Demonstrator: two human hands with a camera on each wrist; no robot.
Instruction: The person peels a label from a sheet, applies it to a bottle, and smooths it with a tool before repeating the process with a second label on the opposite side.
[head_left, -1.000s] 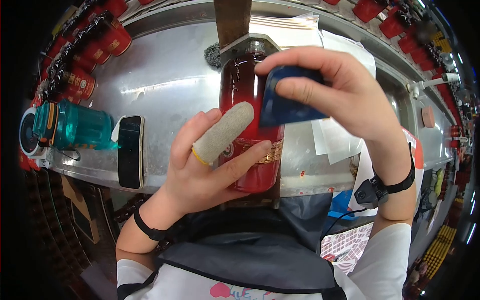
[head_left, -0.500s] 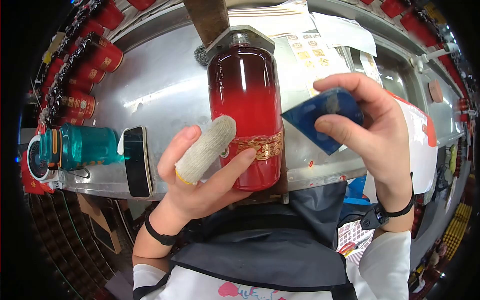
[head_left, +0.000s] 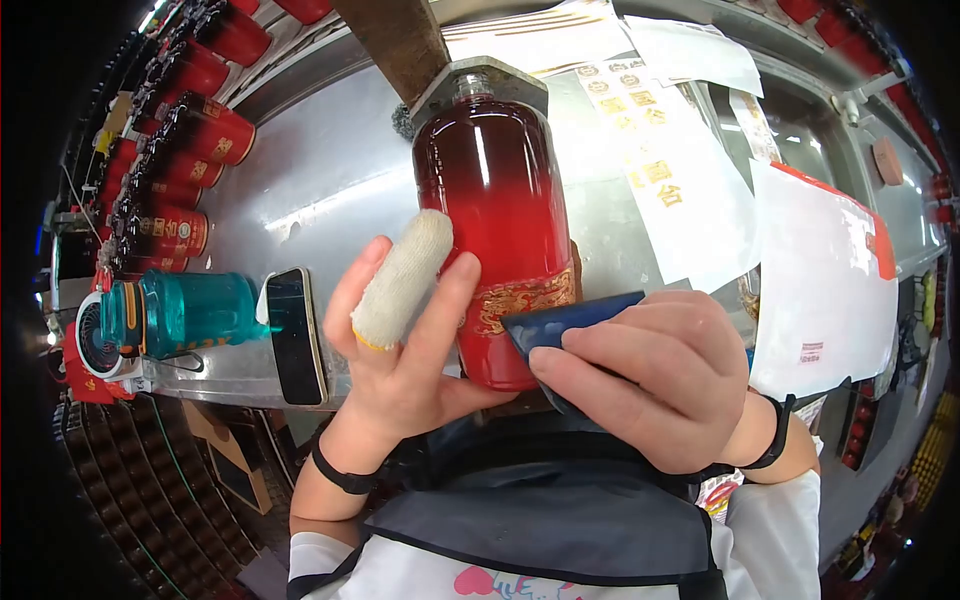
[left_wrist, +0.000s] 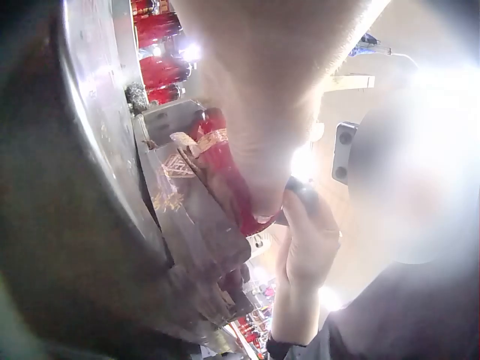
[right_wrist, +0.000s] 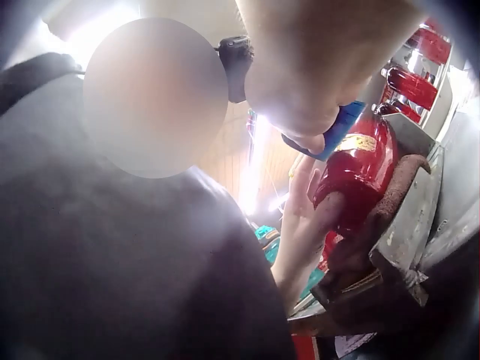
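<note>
A red bottle [head_left: 490, 190] lies in a metal jig, its neck under a bracket at the far end. My left hand [head_left: 400, 340] grips the bottle's lower left side, thumb across the glass; its index finger wears a grey fabric cot [head_left: 400, 280]. My right hand [head_left: 640, 380] pinches a blue scraper card [head_left: 560, 325], whose edge rests against the gold label [head_left: 520, 295] near the bottle's base. The left wrist view shows the bottle [left_wrist: 225, 172] and the right hand [left_wrist: 307, 240]. The right wrist view shows the bottle [right_wrist: 356, 172], the card [right_wrist: 341, 124] and the left hand [right_wrist: 300, 225].
On the metal table [head_left: 330, 180], a phone [head_left: 297, 335], a teal water bottle [head_left: 190, 310] and a small fan [head_left: 90, 335] lie to the left. Several red canisters [head_left: 190, 130] line the far left. Label sheets [head_left: 650, 150] and white paper [head_left: 820, 290] lie to the right.
My right hand has brought the blue card down from the bottle's upper right side to the gold label near its base. The left hand has kept its hold.
</note>
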